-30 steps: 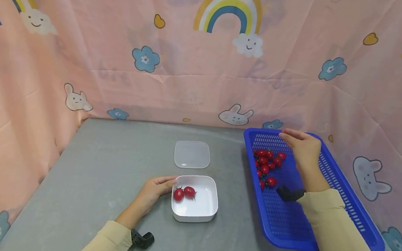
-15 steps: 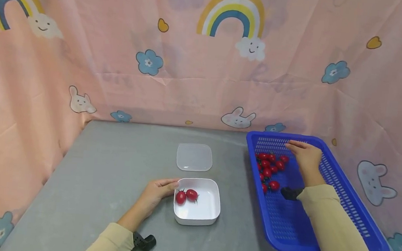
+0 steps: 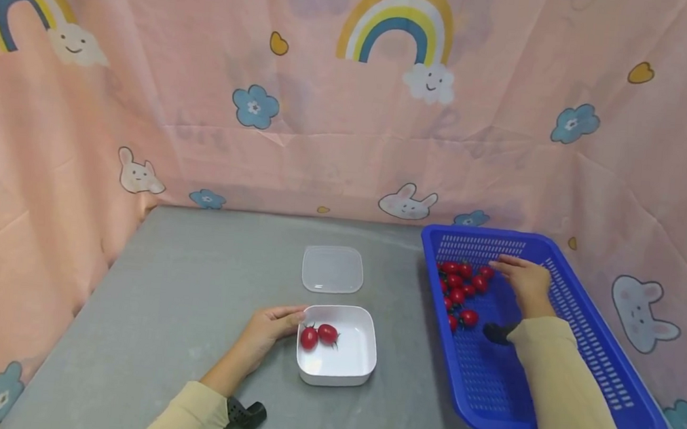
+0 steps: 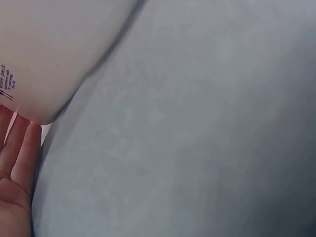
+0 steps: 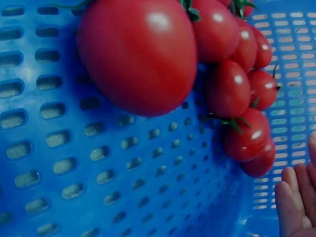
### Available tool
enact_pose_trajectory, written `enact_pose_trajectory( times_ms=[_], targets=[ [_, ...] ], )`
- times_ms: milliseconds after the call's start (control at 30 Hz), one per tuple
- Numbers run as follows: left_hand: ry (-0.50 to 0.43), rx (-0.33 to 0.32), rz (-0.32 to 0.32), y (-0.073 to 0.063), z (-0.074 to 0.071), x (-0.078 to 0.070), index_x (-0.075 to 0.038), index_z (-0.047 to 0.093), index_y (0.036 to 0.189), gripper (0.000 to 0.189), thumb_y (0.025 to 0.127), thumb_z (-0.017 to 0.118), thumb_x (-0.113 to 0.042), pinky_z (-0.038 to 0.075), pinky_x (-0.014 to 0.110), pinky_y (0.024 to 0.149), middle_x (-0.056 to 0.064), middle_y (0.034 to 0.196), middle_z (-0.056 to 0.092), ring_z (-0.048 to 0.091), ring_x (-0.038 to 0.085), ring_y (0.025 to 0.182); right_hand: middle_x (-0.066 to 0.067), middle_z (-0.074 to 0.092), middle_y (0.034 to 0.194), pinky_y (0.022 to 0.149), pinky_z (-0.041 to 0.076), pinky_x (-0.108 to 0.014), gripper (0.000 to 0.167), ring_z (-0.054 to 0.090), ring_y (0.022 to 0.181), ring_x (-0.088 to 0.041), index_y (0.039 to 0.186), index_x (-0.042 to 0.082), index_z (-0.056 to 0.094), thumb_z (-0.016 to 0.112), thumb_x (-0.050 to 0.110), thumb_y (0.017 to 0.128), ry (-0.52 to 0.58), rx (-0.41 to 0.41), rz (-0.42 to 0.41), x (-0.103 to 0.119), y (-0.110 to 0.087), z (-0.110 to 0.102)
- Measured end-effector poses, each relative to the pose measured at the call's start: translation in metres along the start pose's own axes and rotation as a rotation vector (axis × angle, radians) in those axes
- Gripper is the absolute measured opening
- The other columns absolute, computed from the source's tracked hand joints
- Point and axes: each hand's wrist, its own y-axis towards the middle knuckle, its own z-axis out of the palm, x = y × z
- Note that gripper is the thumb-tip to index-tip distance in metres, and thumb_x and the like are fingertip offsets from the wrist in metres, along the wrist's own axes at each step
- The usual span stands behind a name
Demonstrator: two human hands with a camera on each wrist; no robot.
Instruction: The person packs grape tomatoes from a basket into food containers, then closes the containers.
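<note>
One blue basket point(image 3: 488, 384) is standing at the right of one white box point(image 3: 354, 352). The left hand point(image 3: 272, 327) is pinching the box's rim; the right hand point(image 3: 524, 283), its fingers extended, is hovering over the basket near red tomatoes point(image 3: 454, 281), while two tomatoes point(image 3: 327, 334) are lying boxed.

The left sleeve point(image 3: 187, 419) and right sleeve point(image 3: 564, 390) are long, plain and pale beige, softly creased near their ends. The left hand point(image 3: 272, 327) and right hand point(image 3: 526, 284) are bare. The left wrist piece point(image 3: 249, 416) is black and hooked, with small dots on its band; the right wrist piece point(image 3: 498, 333) is black too, its details too small to tell.
</note>
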Motion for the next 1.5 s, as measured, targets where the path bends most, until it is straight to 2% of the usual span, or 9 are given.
enact_pose_trajectory(
  times_ms=[433,633,867,1000,1133,1233,1333,1433,1500],
  targets=[
    [-0.026,0.028,0.002,0.002,-0.001,0.000,0.011,0.062,0.125,0.040,0.094,0.067,-0.013,0.053,0.019,0.088,0.010,0.116,0.073,0.068,0.000,0.094,-0.020,0.051,0.137,0.118,0.032,-0.047,0.054,0.042,0.141,-0.038,0.136,-0.004,0.055,0.073,0.018,0.090,-0.136,-0.064,-0.057,-0.009,0.006,0.010],
    [-0.028,0.028,0.001,0.002,0.000,0.000,0.011,0.063,0.125,0.040,0.093,0.067,-0.013,0.054,0.019,0.088,0.008,0.115,0.074,0.068,0.000,0.093,-0.025,0.059,0.130,0.112,0.041,-0.048,0.051,0.053,0.128,-0.039,0.129,-0.010,0.059,0.075,0.015,0.087,-0.179,-0.111,-0.079,-0.015,0.007,0.011],
    [-0.005,0.027,0.002,0.001,0.000,0.000,0.009,0.064,0.124,0.039,0.093,0.068,-0.016,0.054,0.020,0.088,0.009,0.116,0.074,0.068,0.001,0.094,-0.029,0.055,0.133,0.115,0.034,-0.052,0.052,0.044,0.135,-0.045,0.127,-0.014,0.059,0.074,0.019,0.089,-0.249,-0.110,-0.091,-0.020,0.004,0.006],
    [0.011,0.015,0.003,0.001,0.002,0.001,0.007,0.066,0.122,0.038,0.093,0.069,-0.017,0.054,0.020,0.087,0.009,0.116,0.074,0.068,0.001,0.094,-0.031,0.060,0.128,0.110,0.039,-0.053,0.050,0.050,0.126,-0.045,0.123,-0.015,0.061,0.075,0.017,0.088,-0.238,-0.147,-0.104,-0.018,0.003,0.005],
    [0.013,0.016,0.002,0.001,0.002,0.001,0.007,0.066,0.123,0.039,0.093,0.068,-0.018,0.054,0.020,0.088,0.010,0.118,0.073,0.068,0.001,0.095,-0.030,0.057,0.132,0.113,0.037,-0.052,0.052,0.048,0.130,-0.045,0.125,-0.011,0.060,0.074,0.024,0.089,-0.246,-0.145,-0.111,-0.015,0.003,-0.001],
    [0.006,0.020,0.002,0.001,0.002,0.000,0.008,0.065,0.124,0.040,0.093,0.068,-0.018,0.053,0.020,0.088,0.012,0.120,0.072,0.068,0.001,0.096,-0.025,0.057,0.136,0.116,0.036,-0.047,0.058,0.050,0.134,-0.037,0.131,-0.006,0.057,0.074,0.031,0.090,-0.163,-0.113,-0.086,-0.006,0.003,-0.005],
    [-0.001,0.018,0.002,0.001,0.001,0.000,0.008,0.064,0.124,0.039,0.093,0.068,-0.016,0.053,0.019,0.089,0.014,0.121,0.071,0.068,0.001,0.096,-0.002,0.075,0.111,0.112,0.042,-0.039,0.066,0.066,0.111,-0.015,0.136,0.000,0.056,0.076,0.037,0.086,-0.030,-0.066,-0.041,0.008,0.000,-0.006],
    [-0.003,0.015,-0.001,0.000,-0.001,-0.001,0.009,0.064,0.125,0.039,0.093,0.068,-0.014,0.053,0.019,0.089,0.014,0.121,0.071,0.068,0.001,0.095,0.024,0.064,0.080,0.111,0.042,-0.035,0.073,0.066,0.094,0.003,0.141,0.006,0.055,0.079,0.042,0.082,0.071,-0.003,-0.013,0.023,-0.005,-0.006],
    [-0.003,0.014,-0.002,0.000,-0.001,-0.001,0.009,0.063,0.125,0.039,0.093,0.068,-0.014,0.053,0.019,0.089,0.014,0.121,0.071,0.068,0.001,0.095,0.029,0.060,0.074,0.114,0.038,-0.036,0.078,0.068,0.106,0.000,0.144,0.008,0.053,0.079,0.045,0.080,0.095,0.035,-0.012,0.031,-0.011,-0.006]
  ],
)
